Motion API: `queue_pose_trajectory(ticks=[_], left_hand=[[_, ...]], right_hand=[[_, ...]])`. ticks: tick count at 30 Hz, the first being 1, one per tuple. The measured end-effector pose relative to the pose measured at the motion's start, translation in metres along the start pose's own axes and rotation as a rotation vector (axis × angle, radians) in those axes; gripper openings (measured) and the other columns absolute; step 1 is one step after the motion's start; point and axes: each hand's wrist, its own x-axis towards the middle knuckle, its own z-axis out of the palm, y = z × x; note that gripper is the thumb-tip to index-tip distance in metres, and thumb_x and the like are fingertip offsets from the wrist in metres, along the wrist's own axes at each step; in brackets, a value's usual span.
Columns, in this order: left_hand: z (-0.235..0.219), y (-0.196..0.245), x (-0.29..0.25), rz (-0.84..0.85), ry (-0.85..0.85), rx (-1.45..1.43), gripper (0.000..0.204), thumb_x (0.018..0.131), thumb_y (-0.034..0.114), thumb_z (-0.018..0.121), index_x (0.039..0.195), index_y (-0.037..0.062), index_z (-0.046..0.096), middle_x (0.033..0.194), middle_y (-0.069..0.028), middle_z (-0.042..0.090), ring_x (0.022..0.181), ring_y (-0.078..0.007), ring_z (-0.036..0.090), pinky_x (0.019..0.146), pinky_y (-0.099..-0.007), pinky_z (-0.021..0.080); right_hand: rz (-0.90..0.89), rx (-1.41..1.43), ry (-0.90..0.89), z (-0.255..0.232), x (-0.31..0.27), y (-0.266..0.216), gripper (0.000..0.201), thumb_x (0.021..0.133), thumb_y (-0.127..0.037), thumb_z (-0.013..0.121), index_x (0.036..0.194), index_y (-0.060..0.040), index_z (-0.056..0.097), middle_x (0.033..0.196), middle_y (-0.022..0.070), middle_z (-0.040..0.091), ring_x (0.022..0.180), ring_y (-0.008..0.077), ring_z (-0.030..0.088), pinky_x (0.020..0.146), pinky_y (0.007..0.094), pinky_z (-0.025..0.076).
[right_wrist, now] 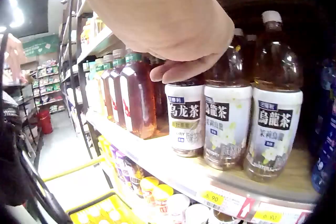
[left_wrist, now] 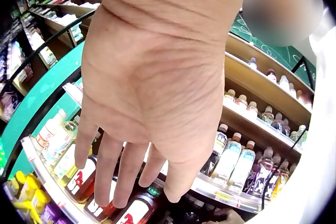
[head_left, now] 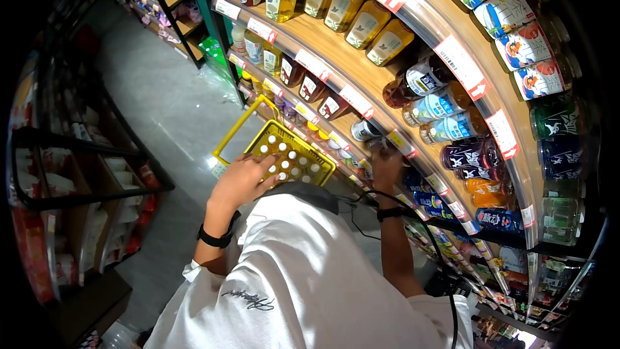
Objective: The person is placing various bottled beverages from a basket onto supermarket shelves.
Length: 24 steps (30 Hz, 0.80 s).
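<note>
My right hand is at a lower shelf, its fingers bent over the top of an oolong tea bottle with a black and white label. That bottle stands upright on the shelf, its cap and neck hidden by the hand. Beside it stand two oolong tea bottles with pale flowered labels, the nearer one fully visible. My left hand is over the near side of a yellow shopping basket holding several white-capped items. In the left wrist view the left hand shows its palm, fingers extended and holding nothing.
Dark red-brown bottles line the same shelf to the left. Amber bottles fill the shelf above. Price tags run along the shelf edge. The basket's yellow handle stands raised. A black cable runs beside the right forearm.
</note>
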Motion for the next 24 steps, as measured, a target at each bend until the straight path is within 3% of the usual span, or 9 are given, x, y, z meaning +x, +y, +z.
queue_pose_trajectory(ticks=[3,4,6,7,11,13,16,19,24], left_hand=[[-0.005,0.001,-0.002,-0.017,-0.047,0.014,0.040,0.097,0.025,0.069,0.129,0.0015,0.063,0.111,-0.0215,0.075,0.103,-0.0385,0.070,0.103,-0.0475,0.050],[-0.003,-0.001,-0.004,0.012,-0.016,0.021,0.039,0.098,0.026,0.069,0.127,0.0013,0.064,0.108,-0.0199,0.075,0.101,-0.0383,0.071,0.100,-0.0476,0.050],[0.000,-0.003,-0.004,0.038,0.020,0.029,0.038,0.098,0.028,0.069,0.124,0.0012,0.064,0.104,-0.0183,0.075,0.099,-0.0381,0.071,0.096,-0.0476,0.051],[0.000,-0.005,-0.007,0.032,0.024,0.034,0.038,0.098,0.028,0.069,0.124,0.0012,0.064,0.103,-0.0189,0.075,0.098,-0.0383,0.071,0.096,-0.0477,0.051],[-0.002,-0.001,-0.009,-0.072,-0.091,0.023,0.042,0.095,0.024,0.071,0.130,0.0023,0.064,0.111,-0.0215,0.075,0.105,-0.0392,0.070,0.103,-0.0478,0.050],[-0.001,0.001,-0.010,-0.068,-0.097,-0.007,0.041,0.096,0.025,0.071,0.130,0.0026,0.064,0.111,-0.0215,0.075,0.106,-0.0393,0.070,0.103,-0.0478,0.050],[0.001,0.004,-0.010,-0.061,-0.112,-0.029,0.040,0.096,0.025,0.070,0.129,0.0030,0.065,0.110,-0.0214,0.075,0.106,-0.0392,0.069,0.104,-0.0477,0.050],[0.000,0.008,-0.005,-0.044,-0.121,-0.030,0.038,0.097,0.025,0.070,0.128,0.0030,0.066,0.108,-0.0214,0.075,0.106,-0.0389,0.069,0.104,-0.0472,0.049],[-0.004,0.014,0.002,0.028,-0.117,-0.043,0.036,0.098,0.026,0.069,0.126,0.0030,0.066,0.105,-0.0212,0.075,0.104,-0.0378,0.070,0.103,-0.0464,0.049]], right_hand=[[0.056,0.094,-0.306,-0.002,0.019,-0.018,0.049,0.096,-0.047,0.073,0.074,-0.0032,0.066,0.067,0.0072,0.068,0.063,0.0248,0.066,0.064,0.0385,0.052],[0.051,-0.198,-0.373,0.013,0.045,0.004,0.062,0.095,-0.067,0.062,0.082,-0.0063,0.069,0.074,0.0040,0.071,0.067,0.0228,0.066,0.072,0.0388,0.051],[0.237,-0.184,-0.479,0.030,0.079,0.068,0.058,0.098,-0.064,0.060,0.091,-0.0067,0.070,0.077,0.0041,0.068,0.071,0.0191,0.065,0.073,0.0387,0.051],[0.421,-0.166,-0.587,0.035,0.080,0.065,0.055,0.101,-0.060,0.057,0.100,-0.0071,0.070,0.081,0.0043,0.064,0.076,0.0153,0.064,0.075,0.0387,0.052],[0.491,-0.223,-0.593,0.023,0.071,0.026,0.058,0.099,-0.064,0.057,0.104,-0.0074,0.072,0.092,0.0054,0.070,0.085,0.0172,0.067,0.076,0.0398,0.052],[0.006,-0.598,-0.486,0.027,0.068,0.039,0.061,0.089,-0.061,0.072,0.112,-0.0038,0.070,0.097,0.0112,0.073,0.091,0.0266,0.069,0.078,0.0425,0.054],[-0.109,-0.153,-0.324,0.003,0.033,-0.011,0.066,0.080,-0.062,0.081,0.110,-0.0047,0.071,0.106,0.0167,0.077,0.099,0.0377,0.074,0.093,0.0450,0.056],[-0.451,-0.382,-0.046,-0.002,0.006,-0.032,0.067,0.074,-0.053,0.090,0.114,-0.0045,0.069,0.104,0.0200,0.076,0.092,0.0418,0.074,0.084,0.0499,0.060],[-0.172,-0.302,-0.190,0.003,0.000,-0.010,0.072,0.074,-0.053,0.088,0.121,-0.0049,0.065,0.107,0.0238,0.076,0.096,0.0415,0.075,0.084,0.0505,0.060]])
